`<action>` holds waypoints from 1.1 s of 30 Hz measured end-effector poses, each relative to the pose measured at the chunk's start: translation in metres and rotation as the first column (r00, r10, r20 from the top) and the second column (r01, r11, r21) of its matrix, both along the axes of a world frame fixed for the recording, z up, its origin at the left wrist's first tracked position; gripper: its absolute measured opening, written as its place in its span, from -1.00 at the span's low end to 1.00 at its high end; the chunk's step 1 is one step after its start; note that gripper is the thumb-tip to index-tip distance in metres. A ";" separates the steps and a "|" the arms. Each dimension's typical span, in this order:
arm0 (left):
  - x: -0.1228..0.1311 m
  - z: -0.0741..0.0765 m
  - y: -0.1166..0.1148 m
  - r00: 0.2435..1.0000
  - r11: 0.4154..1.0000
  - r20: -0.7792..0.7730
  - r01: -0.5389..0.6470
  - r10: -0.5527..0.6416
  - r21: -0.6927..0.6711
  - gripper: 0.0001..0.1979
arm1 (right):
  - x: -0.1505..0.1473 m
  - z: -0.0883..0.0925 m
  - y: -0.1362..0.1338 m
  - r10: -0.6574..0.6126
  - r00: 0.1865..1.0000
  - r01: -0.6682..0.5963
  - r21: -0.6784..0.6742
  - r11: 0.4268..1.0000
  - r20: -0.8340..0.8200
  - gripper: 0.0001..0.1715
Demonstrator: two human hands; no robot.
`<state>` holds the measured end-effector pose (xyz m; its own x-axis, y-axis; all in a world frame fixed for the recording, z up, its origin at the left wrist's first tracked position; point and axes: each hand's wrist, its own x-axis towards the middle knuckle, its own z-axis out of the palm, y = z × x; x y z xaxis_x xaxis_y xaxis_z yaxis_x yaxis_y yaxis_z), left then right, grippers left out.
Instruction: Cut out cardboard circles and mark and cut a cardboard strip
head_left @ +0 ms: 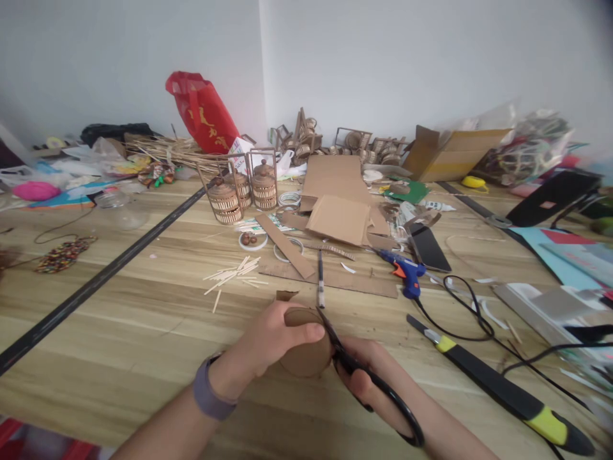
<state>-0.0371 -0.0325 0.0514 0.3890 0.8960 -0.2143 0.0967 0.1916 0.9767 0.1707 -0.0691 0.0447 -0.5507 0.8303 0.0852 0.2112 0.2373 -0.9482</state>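
My left hand [275,335] pinches a round piece of brown cardboard [306,358], its thumb lying across the top face. In my right hand [366,370] is a pair of black-handled scissors [352,364], the fingers wrapped through the handles. The blades touch the upper right edge of the cardboard disc; how far apart they are I cannot tell. A pen [320,284] lies just beyond the disc. Thin wooden sticks [232,275] are scattered to the left of it, and cardboard strips [287,246] lie farther back.
A utility knife [498,383] and a blue glue gun [405,271] with its cord lie on the right. Small lidded stick baskets [225,201] stand at the back, near cardboard sheets [338,217]. A phone [428,246] and a red bag [204,115] are also on the table.
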 end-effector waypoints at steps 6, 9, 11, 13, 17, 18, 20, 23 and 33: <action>0.000 0.001 0.000 1.000 1.000 -0.022 -0.014 0.014 0.000 -0.64 | 0.002 -0.002 0.000 -0.001 1.000 0.001 -0.010 1.000 0.029 -0.14; 0.000 0.001 0.000 0.999 1.000 -0.044 -0.021 0.022 0.014 -0.67 | 0.001 -0.003 0.000 -0.019 0.998 0.022 -0.053 0.998 0.053 -0.11; 0.000 0.000 0.000 0.998 0.999 -0.059 -0.033 0.034 0.023 -0.67 | 0.000 -0.004 0.000 -0.015 0.998 0.018 -0.057 0.998 0.061 -0.11; 0.000 -0.001 0.000 0.996 0.999 -0.080 -0.047 0.049 0.015 -0.66 | -0.001 -0.005 0.000 -0.006 0.998 0.009 -0.050 0.999 0.058 -0.11; 0.001 0.000 0.001 0.998 1.000 -0.067 -0.023 0.023 0.004 -0.68 | -0.002 -0.003 0.000 -0.018 0.997 0.022 -0.051 0.998 0.072 -0.09; 0.001 0.000 0.001 0.999 1.000 -0.051 -0.012 0.012 0.007 -0.69 | -0.002 -0.003 0.000 -0.024 0.997 0.028 -0.052 0.998 0.079 -0.08; 0.001 0.001 0.001 0.999 1.000 -0.033 -0.009 0.009 0.015 -0.71 | -0.003 -0.003 0.000 -0.031 0.996 0.036 -0.053 0.998 0.086 -0.07; 0.000 0.001 0.001 0.999 1.000 -0.033 -0.008 0.008 0.019 -0.72 | -0.003 -0.004 -0.001 -0.029 0.996 0.034 -0.060 0.998 0.085 -0.07; -0.003 -0.007 0.002 0.999 1.000 -0.015 0.029 -0.029 -0.011 -0.68 | -0.007 0.002 -0.005 -0.104 0.986 0.115 -0.081 0.990 0.131 -0.02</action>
<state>-0.0401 -0.0310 0.0447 0.4113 0.8820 -0.2300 0.1168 0.1993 0.9730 0.1638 -0.0743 0.0469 -0.4578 0.8873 -0.0558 0.3509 0.1227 -0.9283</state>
